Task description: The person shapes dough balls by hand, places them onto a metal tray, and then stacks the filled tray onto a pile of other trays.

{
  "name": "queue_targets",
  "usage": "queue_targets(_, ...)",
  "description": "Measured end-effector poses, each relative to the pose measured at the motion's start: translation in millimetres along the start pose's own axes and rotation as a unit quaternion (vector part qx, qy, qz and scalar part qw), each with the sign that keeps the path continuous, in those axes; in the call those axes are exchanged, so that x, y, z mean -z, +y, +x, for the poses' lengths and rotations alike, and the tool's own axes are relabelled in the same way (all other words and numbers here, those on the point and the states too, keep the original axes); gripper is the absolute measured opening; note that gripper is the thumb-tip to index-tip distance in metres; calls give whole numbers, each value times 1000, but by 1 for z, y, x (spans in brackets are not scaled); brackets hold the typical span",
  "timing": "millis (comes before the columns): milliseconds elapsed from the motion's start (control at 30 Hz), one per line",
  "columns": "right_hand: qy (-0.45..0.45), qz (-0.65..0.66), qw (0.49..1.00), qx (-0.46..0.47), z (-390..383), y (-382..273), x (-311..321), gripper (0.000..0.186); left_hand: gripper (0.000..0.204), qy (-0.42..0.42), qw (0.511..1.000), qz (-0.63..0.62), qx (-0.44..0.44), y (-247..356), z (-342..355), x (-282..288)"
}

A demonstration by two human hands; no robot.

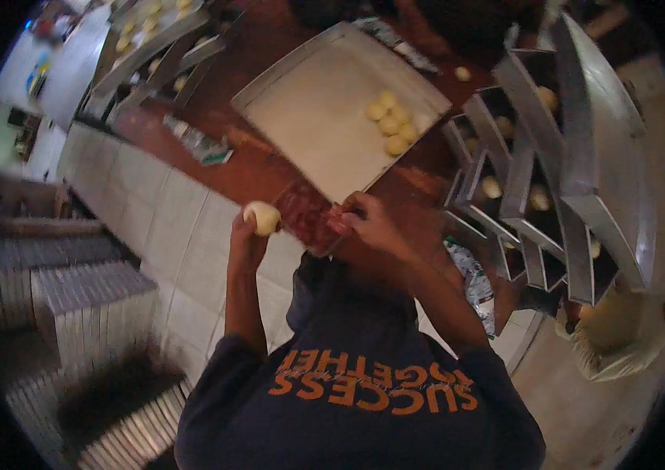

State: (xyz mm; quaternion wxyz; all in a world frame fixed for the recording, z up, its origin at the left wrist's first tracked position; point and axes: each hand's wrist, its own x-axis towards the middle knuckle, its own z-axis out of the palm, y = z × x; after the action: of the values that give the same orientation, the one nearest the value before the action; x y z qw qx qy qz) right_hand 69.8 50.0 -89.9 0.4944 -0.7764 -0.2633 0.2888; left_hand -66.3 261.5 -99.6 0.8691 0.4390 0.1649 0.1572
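Note:
A pale, rounded ball of dough (263,217) sits in my left hand (245,241), whose fingers curl round it from below. My right hand (373,227) is at the right side of a shallow container of dark red pieces (301,210), its fingers pinched on a reddish piece (339,219). What the red pieces are made of, I cannot make out. Just beyond the container lies a large, pale, floured tray (301,117), one corner pointing toward me. Several yellowish dough balls (390,125) are grouped on the tray's right side.
Stacked metal trays (575,157) with dough balls lean at the right, and more trays (144,47) stand at the far left. A crumpled plastic packet (198,141) lies on the reddish-brown table (140,117). Rows of slatted stacks (97,313) stand at the lower left.

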Motion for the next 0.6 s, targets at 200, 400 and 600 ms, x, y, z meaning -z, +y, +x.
queue_targets(200, -60, -197, 978, 13, 31, 32, -86, 31, 49, 49, 998, 36, 14, 3, -17, 22)
queue_targets(400, -111, -126, 985, -25, 36, 16, -48, 33, 53, 60, 995, 69, 40, -17, -12, 13)
queue_targets(600, -38, 69, 995, 54, 31, 0, -27, 19, 47, 16, 999, 30, 15, -9, 23, -18)
